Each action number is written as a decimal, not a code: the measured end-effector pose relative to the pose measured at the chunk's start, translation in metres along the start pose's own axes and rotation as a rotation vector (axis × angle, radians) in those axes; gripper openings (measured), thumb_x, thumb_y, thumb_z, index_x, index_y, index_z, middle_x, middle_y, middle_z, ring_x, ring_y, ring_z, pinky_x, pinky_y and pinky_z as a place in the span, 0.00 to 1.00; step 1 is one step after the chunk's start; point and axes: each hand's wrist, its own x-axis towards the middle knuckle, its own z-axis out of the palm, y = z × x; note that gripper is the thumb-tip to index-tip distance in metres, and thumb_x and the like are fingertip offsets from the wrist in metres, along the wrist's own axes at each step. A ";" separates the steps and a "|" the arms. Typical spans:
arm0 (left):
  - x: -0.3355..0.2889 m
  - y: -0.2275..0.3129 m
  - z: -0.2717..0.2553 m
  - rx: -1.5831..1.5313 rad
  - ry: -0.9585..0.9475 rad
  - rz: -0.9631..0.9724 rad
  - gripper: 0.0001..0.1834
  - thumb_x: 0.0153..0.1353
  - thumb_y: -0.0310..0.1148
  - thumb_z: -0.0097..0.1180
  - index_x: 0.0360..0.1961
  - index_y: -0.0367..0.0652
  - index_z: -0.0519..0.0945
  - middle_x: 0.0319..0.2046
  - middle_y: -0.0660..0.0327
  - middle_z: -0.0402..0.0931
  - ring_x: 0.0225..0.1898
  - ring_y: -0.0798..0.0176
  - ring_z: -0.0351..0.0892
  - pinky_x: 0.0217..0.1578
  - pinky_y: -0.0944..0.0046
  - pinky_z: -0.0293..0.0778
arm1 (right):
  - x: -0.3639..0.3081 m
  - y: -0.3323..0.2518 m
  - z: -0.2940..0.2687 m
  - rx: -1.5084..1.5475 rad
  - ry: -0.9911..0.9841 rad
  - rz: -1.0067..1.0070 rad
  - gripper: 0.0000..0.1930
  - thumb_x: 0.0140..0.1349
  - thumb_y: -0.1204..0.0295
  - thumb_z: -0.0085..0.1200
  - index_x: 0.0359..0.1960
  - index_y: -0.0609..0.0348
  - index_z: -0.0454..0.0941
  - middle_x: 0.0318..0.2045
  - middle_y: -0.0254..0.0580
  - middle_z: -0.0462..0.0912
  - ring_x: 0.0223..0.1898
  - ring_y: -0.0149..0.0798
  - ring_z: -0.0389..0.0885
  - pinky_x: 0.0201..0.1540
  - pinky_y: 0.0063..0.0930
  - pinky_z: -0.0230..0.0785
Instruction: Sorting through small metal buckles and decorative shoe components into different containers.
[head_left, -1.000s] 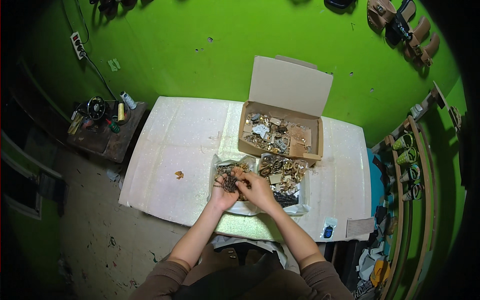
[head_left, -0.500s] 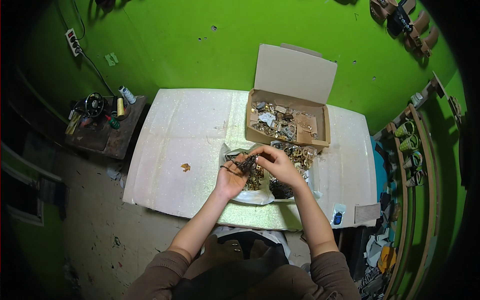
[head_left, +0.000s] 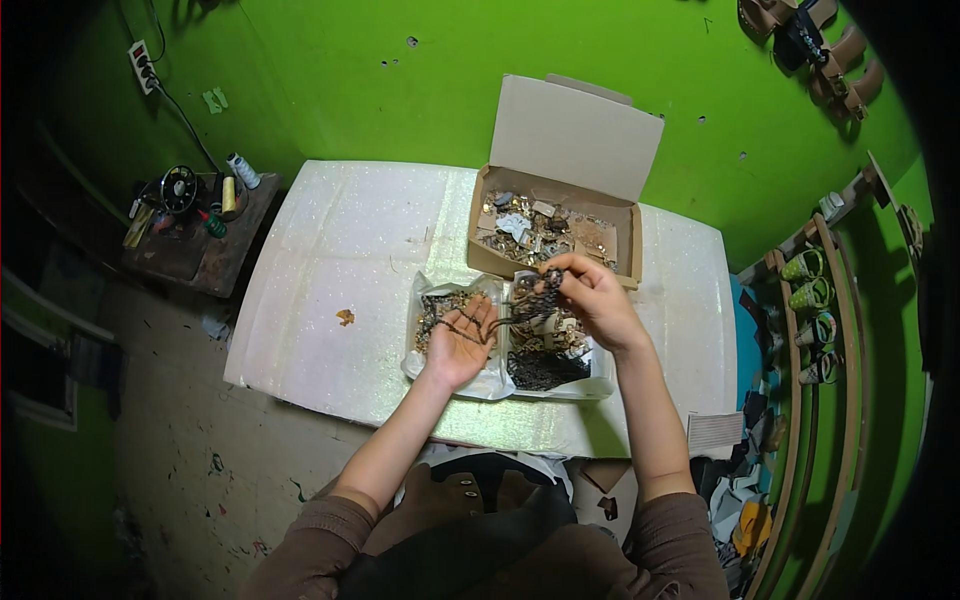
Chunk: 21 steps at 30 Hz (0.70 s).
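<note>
While the right hand pinches one end between thumb and fingers, a bunch of dark chain hangs from it above the right-hand tray and trails leftward to the left hand. That hand is palm up with fingers spread and not closed around anything, and loose strands lie across it. The chain looks dark brown to black, fine-linked and tangled, thick in a clump near the right fingers and thin where it loops over the palm. Single links are too small to make out, and the right fingers cover part of the clump. The left hand hides part of the left tray, lined in white and filled with small metallic pieces. In the right tray, a black heap is hard to tell apart, piece from piece.
</note>
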 end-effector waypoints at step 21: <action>0.007 -0.047 -0.001 -0.182 -0.101 0.133 0.18 0.61 0.35 0.30 0.43 0.39 0.71 0.45 0.57 0.71 0.51 0.57 0.67 0.54 0.56 0.62 | -0.049 0.031 -0.100 -0.302 -0.100 0.405 0.07 0.57 0.74 0.45 0.35 0.61 0.72 0.27 0.25 0.71 0.29 0.19 0.65 0.32 0.13 0.59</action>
